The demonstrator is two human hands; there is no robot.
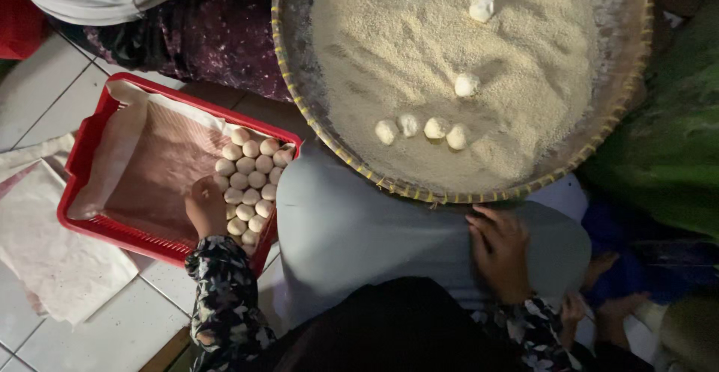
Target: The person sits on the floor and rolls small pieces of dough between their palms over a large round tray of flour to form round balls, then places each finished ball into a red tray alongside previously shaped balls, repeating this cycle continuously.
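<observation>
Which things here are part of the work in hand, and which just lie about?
In use:
left hand setting coated balls into rows
red tray with paper lining
woven basket of sesame seeds, six balls in it
right hand, resting on the knee by the basket rim

Lying about:
white cloth on the tiled floor
green fabric

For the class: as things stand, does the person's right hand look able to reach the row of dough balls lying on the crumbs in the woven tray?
Probably yes. The right hand rests beside the woven tray, near its rim, and the row of dough balls lies uncovered on the crumbs just beyond that rim, with nothing between.
</observation>
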